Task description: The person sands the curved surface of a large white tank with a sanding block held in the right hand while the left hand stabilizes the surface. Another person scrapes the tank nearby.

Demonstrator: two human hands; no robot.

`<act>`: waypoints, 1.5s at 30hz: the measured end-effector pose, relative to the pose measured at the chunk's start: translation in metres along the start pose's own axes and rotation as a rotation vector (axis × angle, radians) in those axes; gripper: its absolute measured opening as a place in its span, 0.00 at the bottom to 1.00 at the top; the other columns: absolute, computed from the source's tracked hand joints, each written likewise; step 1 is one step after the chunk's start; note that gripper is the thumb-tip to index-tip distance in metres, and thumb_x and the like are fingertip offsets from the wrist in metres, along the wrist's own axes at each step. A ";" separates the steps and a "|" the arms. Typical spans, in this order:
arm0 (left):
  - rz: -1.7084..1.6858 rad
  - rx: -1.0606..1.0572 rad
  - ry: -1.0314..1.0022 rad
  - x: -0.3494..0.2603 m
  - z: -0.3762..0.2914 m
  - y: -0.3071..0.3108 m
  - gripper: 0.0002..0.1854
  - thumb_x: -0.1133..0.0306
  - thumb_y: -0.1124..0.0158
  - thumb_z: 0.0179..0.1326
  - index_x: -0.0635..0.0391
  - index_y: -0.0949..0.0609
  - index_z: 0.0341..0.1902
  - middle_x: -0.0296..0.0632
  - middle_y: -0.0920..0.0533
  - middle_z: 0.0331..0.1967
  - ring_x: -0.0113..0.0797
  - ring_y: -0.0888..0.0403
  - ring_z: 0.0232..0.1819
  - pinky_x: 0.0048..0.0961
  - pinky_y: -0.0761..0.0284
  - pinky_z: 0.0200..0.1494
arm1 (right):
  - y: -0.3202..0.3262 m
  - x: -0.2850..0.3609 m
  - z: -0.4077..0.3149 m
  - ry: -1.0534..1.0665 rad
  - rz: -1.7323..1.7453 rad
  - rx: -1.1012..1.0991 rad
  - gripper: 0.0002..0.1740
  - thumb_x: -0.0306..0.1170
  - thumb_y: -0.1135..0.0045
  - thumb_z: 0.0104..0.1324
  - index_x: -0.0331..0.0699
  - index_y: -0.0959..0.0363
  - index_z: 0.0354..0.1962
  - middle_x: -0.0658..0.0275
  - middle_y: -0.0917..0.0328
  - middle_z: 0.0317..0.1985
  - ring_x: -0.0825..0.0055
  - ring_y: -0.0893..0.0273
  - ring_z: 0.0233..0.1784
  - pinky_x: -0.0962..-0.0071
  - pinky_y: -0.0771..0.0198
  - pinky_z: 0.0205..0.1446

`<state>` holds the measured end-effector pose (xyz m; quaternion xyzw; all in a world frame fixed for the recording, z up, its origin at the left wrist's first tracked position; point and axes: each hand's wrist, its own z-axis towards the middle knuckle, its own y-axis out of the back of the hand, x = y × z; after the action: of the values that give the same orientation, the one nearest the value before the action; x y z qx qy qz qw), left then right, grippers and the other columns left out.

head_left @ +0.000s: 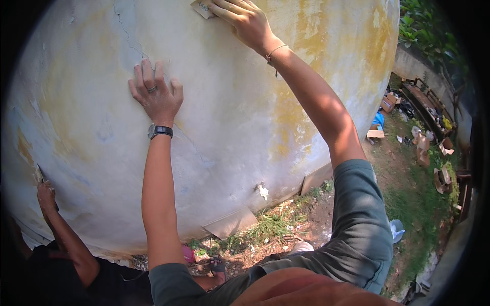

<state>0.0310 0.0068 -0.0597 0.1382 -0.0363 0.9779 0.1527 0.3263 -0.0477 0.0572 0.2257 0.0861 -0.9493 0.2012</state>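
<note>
A weathered, painted wall fills most of the view, with yellow stains and a pale grey patch crossed by a thin crack. My left hand rests against it just below that patch, fingers spread and dusty, holding nothing. Higher up and to the right, my right hand presses a folded piece of sandpaper to the wall. The sandpaper's brown backing bears print. The fingertips of that hand are partly cut off by the picture's top edge.
At far left, another person's hand holds a scraper against the wall. A tap juts out low down. Boards lean at the wall's foot. Cardboard boxes and a wooden bench stand on the right.
</note>
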 end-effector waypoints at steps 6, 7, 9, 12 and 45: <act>0.014 -0.015 -0.008 -0.012 0.007 -0.002 0.35 0.59 0.39 0.57 0.43 0.33 0.72 0.43 0.37 0.76 0.48 0.44 0.80 0.59 0.52 0.78 | 0.054 -0.083 -0.049 -0.731 -0.274 -0.140 0.19 0.20 0.48 0.65 0.34 0.16 0.51 0.46 0.16 0.54 0.51 0.17 0.58 0.60 0.23 0.64; 0.014 -0.008 -0.013 -0.013 0.005 -0.003 0.35 0.59 0.38 0.58 0.43 0.33 0.72 0.43 0.37 0.75 0.48 0.44 0.80 0.60 0.52 0.78 | 0.041 -0.087 -0.057 -0.554 -0.228 -0.199 0.20 0.19 0.47 0.64 0.35 0.16 0.52 0.47 0.17 0.56 0.50 0.19 0.61 0.59 0.25 0.66; 0.047 0.004 -0.023 -0.008 0.003 -0.002 0.36 0.59 0.38 0.58 0.45 0.34 0.72 0.44 0.37 0.74 0.50 0.45 0.80 0.61 0.53 0.78 | 0.046 -0.076 -0.079 -0.148 -0.190 -0.018 0.22 0.18 0.46 0.61 0.36 0.17 0.53 0.48 0.18 0.59 0.49 0.22 0.66 0.55 0.29 0.70; -0.004 -0.029 0.042 -0.030 0.014 -0.009 0.35 0.58 0.38 0.60 0.48 0.36 0.71 0.49 0.38 0.71 0.57 0.49 0.80 0.65 0.55 0.77 | 0.081 -0.138 -0.078 -0.286 -0.103 -0.049 0.21 0.19 0.43 0.60 0.33 0.17 0.52 0.48 0.17 0.57 0.50 0.23 0.66 0.55 0.30 0.71; -0.030 0.519 0.257 -0.295 0.145 -0.043 0.80 0.25 0.27 0.43 0.52 0.67 0.85 0.79 0.74 0.79 0.79 0.84 0.80 0.85 0.81 0.69 | 0.120 -0.226 -0.099 -0.157 -0.048 -0.125 0.20 0.28 0.40 0.61 0.39 0.18 0.51 0.56 0.17 0.58 0.56 0.25 0.68 0.52 0.36 0.76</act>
<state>0.3524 -0.0536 -0.0026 0.0479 0.2367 0.9617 0.1299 0.6001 -0.0537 0.0654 0.1356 0.1346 -0.9613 0.1984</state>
